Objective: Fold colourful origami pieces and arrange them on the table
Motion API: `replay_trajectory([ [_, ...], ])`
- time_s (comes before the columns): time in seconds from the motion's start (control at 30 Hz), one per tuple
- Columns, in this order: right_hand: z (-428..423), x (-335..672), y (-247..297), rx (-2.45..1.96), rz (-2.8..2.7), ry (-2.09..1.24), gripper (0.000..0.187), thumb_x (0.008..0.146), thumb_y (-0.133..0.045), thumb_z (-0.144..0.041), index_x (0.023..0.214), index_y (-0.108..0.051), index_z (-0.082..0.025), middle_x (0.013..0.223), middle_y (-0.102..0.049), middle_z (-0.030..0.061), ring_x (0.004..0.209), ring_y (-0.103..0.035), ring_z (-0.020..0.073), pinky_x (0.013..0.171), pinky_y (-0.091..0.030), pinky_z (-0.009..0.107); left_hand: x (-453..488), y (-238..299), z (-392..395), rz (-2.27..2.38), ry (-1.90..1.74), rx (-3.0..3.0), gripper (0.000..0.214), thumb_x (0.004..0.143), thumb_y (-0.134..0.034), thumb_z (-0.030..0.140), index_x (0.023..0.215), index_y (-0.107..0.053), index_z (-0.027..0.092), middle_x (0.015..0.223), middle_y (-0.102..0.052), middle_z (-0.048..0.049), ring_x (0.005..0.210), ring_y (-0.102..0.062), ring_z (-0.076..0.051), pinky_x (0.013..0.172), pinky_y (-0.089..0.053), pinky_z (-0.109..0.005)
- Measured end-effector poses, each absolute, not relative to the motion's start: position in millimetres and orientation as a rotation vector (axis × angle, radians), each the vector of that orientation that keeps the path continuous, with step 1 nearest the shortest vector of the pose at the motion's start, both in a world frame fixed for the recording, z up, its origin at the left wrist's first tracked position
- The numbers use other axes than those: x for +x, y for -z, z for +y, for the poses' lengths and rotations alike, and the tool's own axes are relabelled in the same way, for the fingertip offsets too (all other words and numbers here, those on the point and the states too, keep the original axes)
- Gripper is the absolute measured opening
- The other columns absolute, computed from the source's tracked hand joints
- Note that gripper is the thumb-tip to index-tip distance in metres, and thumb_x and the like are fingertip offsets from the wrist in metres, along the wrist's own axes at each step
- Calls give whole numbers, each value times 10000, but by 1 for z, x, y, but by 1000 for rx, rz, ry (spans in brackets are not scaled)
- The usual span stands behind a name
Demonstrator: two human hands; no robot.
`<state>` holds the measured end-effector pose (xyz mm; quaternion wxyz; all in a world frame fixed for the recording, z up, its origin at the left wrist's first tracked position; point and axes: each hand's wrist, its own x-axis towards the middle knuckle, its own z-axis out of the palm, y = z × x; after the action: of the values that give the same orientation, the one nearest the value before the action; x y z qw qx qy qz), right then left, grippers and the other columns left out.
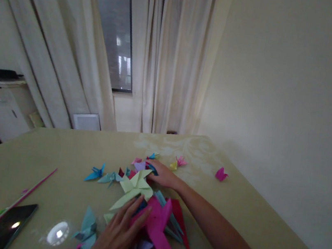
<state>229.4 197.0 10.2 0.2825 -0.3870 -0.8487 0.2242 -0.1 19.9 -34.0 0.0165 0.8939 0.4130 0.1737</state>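
My left hand (120,232) lies over a heap of folded paper cranes, fingers stretched out and apart. Its fingertips touch a large magenta paper crane (158,219). Beyond it sits a pale green paper crane (137,184). Farther out, my right hand (163,175) reaches in among small cranes, against a dark blue one (153,169) and a lilac one (139,166). Most of its fingers are hidden, so its grip is unclear. Under my right forearm are a red folded paper (181,222) and a light blue one (172,221). A teal crane (88,229) rests left of my left hand.
Small cranes lie about the table (68,151): a blue one (95,173), a pink one (181,161), a yellow one (173,165) and a magenta one (221,174). At left are a dark phone (7,227) and a long pink stick (35,186). A wall (279,116) borders the right.
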Motion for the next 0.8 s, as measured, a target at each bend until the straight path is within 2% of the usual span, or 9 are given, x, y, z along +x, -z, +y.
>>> replay_trajectory([
  [0.07, 195, 236, -18, -1011, -2185, -653, 417, 1038, -685, -374, 1405, -619, -189, 1435, -625, 117, 1231, -661, 307, 1014, -582, 530, 21, 25, 22, 1231, -431, 2889, 1250, 713, -894, 509, 1708, -143, 412, 1797, -183, -90, 1598, -246, -501, 1211, -384, -711],
  [0.13, 192, 255, -27, -1050, -2079, -682, 422, 1054, -652, -384, 1426, -602, -191, 1430, -637, 127, 1201, -686, 290, 987, -604, 501, 42, 15, 27, 1122, -365, 2972, 1188, 764, -848, 539, 1709, -138, 413, 1799, -177, -59, 1611, -180, -516, 1230, -248, -807],
  [0.23, 174, 299, -40, -1178, -1913, -656, 417, 1104, -490, -441, 1431, -603, -207, 1402, -674, 150, 1160, -719, 268, 970, -616, 468, 72, 2, 46, 1027, -383, 3015, 975, 909, -698, 581, 1711, -193, 351, 1798, -194, -44, 1635, -119, -473, 1266, -81, -814],
  [0.33, 128, 334, -46, -1305, -1789, -568, 483, 1112, -377, -502, 1401, -639, -216, 1361, -703, 156, 1224, -692, 292, 1048, -569, 513, 97, -11, 79, 1141, -341, 2976, 784, 977, -601, 625, 1650, -395, 280, 1734, -380, -94, 1623, -234, -411, 1310, -118, -719],
  [0.43, 64, 348, -36, -1374, -1827, -536, 503, 1055, -513, -567, 1414, -664, -248, 1450, -659, 156, 1338, -624, 327, 1122, -522, 528, 107, -26, 118, 1364, -270, 2911, 694, 959, -664, 582, 1556, -543, 250, 1664, -492, -133, 1586, -346, -379, 1320, -165, -649],
  [0.5, 30, 350, -21, -1470, -2090, -495, 595, 1008, -609, -585, 1535, -576, -310, 1661, -471, 125, 1514, -457, 342, 1240, -394, 554, 102, -36, 139, 1505, -278, 2863, 680, 935, -718, 504, 1540, -559, 235, 1667, -481, -156, 1569, -365, -409, 1295, -187, -681],
  [0.6, 14, 349, -2, -1612, -2267, -402, 692, 983, -667, -539, 1617, -469, -343, 1768, -273, 106, 1598, -318, 352, 1272, -333, 568, 79, -52, 155, 1674, -264, 2790, 725, 900, -761, 440, 1556, -533, 231, 1653, -494, -177, 1517, -434, -445, 1237, -243, -734],
  [0.7, 36, 344, 4, -1640, -2245, -260, 775, 983, -678, -478, 1675, -350, -355, 1783, -221, 115, 1615, -273, 352, 1276, -311, 578, 44, -65, 149, 1828, -232, 2730, 722, 926, -712, 431, 1587, -489, 246, 1644, -506, -175, 1506, -449, -430, 1222, -239, -740],
  [0.8, 77, 328, 2, -1588, -2240, -249, 817, 944, -724, -535, 1662, -384, -345, 1777, -225, 138, 1605, -274, 395, 1269, -300, 598, 0, -59, 123, 2053, -246, 2649, 682, 985, -565, 507, 1609, -465, 252, 1680, -458, -155, 1541, -395, -408, 1252, -177, -716],
])
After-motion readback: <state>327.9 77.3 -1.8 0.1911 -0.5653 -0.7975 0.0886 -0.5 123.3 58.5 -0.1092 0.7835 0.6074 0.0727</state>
